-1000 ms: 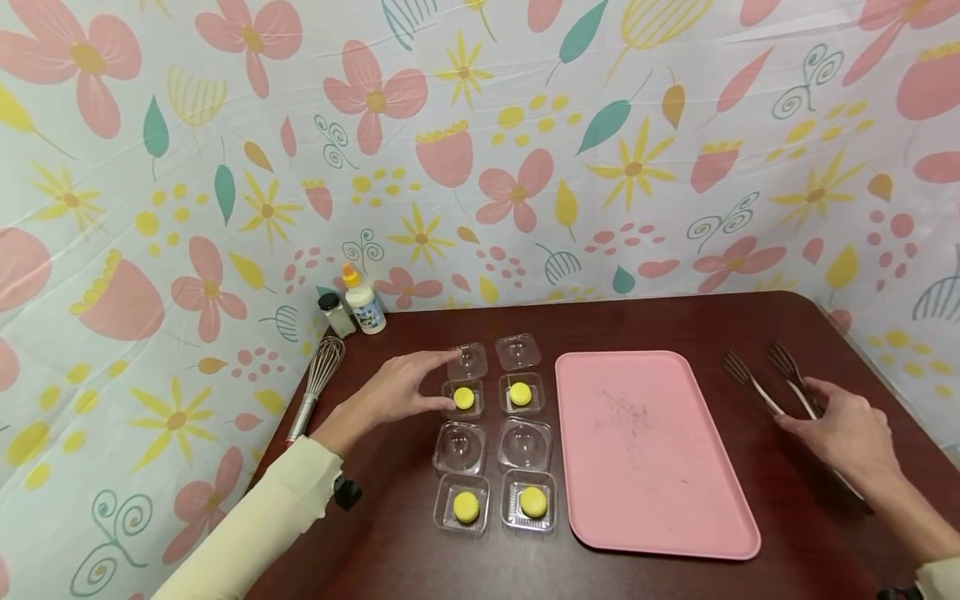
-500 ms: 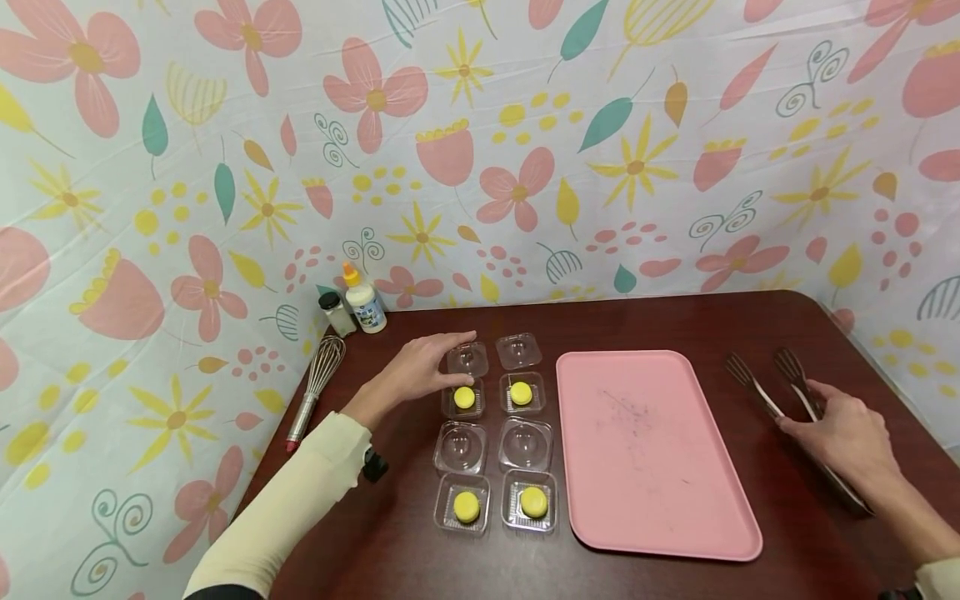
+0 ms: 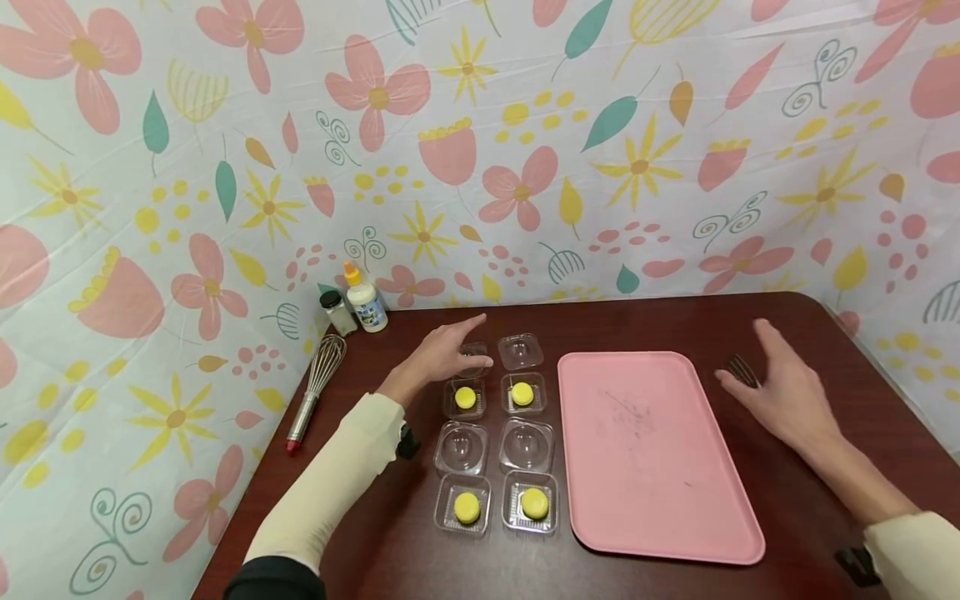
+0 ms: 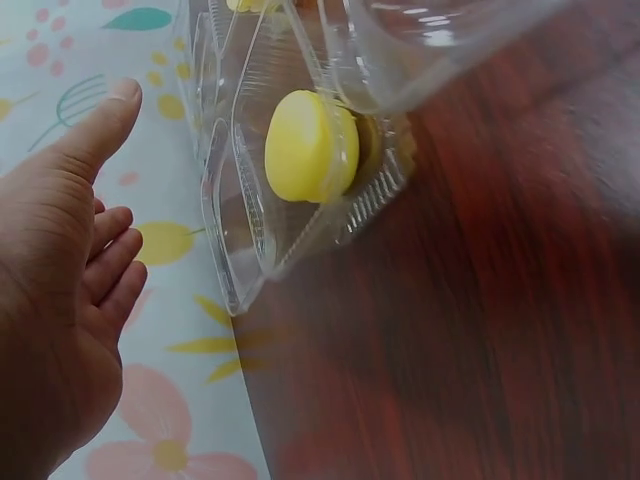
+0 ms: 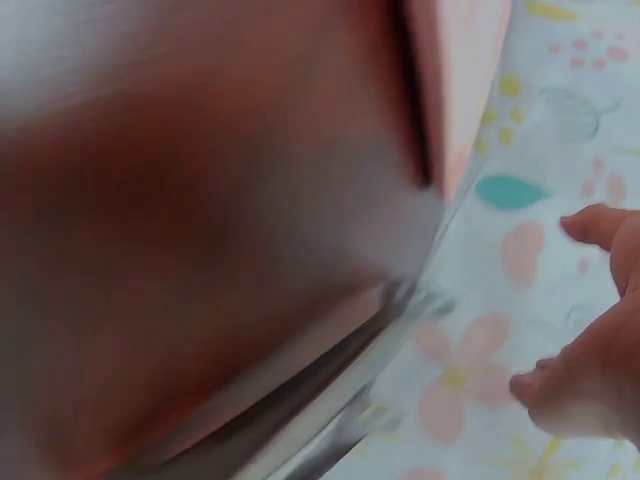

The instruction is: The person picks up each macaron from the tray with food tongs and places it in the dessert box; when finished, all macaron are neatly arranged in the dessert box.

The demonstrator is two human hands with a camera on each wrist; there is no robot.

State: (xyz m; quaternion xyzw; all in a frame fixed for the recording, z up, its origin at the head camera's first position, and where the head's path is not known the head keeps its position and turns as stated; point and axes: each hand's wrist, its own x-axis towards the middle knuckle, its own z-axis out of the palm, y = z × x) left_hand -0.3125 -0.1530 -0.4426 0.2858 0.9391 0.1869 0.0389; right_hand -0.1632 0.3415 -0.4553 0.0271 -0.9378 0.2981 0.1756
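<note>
My left hand (image 3: 442, 354), thumb and fingers spread, hovers over the back-left clear plastic box (image 3: 453, 410), partly hiding its raised lid. Inside that box sits a yellow macaron (image 3: 465, 397); in the left wrist view a yellow macaron (image 4: 305, 148) shows beside the hand. Several such hinged boxes stand unfolded in two columns, each with one macaron, such as the front-right macaron (image 3: 535, 503). My right hand (image 3: 791, 400) is raised with its fingers extended and nothing in its grasp. Metal tongs (image 5: 300, 415) lie on the table below it, mostly hidden behind it in the head view.
A pink tray (image 3: 652, 450) lies between the boxes and the right hand. On the left are a whisk (image 3: 315, 392), a jar with a black lid (image 3: 339, 315) and a white bottle with an orange tip (image 3: 367, 304). A flowered cloth (image 3: 570, 167) hangs behind the dark table.
My right hand has let go of the tongs and lifted toward the tray. My left hand has moved right and farther back over the back-left box's lid.
</note>
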